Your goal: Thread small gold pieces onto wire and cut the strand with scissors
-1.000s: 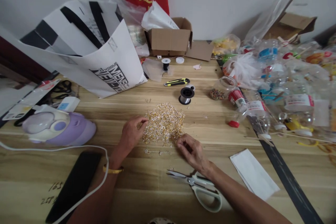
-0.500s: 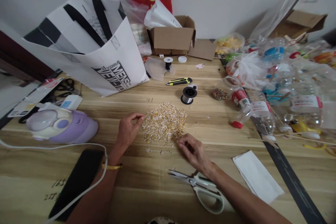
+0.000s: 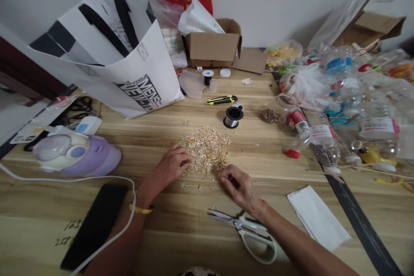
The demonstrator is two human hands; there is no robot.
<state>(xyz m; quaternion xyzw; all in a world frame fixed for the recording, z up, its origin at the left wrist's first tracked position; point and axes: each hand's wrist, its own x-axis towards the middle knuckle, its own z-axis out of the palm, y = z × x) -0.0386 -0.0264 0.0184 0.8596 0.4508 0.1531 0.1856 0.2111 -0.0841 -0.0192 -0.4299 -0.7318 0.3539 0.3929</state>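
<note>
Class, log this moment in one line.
left hand: at gold-silver pile | right hand: at pile's near-right edge | scissors: on table

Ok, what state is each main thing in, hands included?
Trinket pile: loosely heaped
Left hand: curled, at the pile's left edge
Right hand: curled, at its right edge
Chain: laid out lengthwise
White-handled scissors: flat, blades slightly open
Silver spool: upright
Utility knife: flat
White tissue: folded
Tote bag: upright, open
Central cardboard box: open

Passable here across the pale wood-grain desk (image 3: 258, 153), between the loose gold-and-silver heap of metal bits (image 3: 208, 148) and clear plastic bottles (image 3: 320, 133); blocked nearer by open, pale-handled steel scissors (image 3: 238, 223), blocked beyond by a black-rimmed spool of silver wire (image 3: 233, 117)!
</note>
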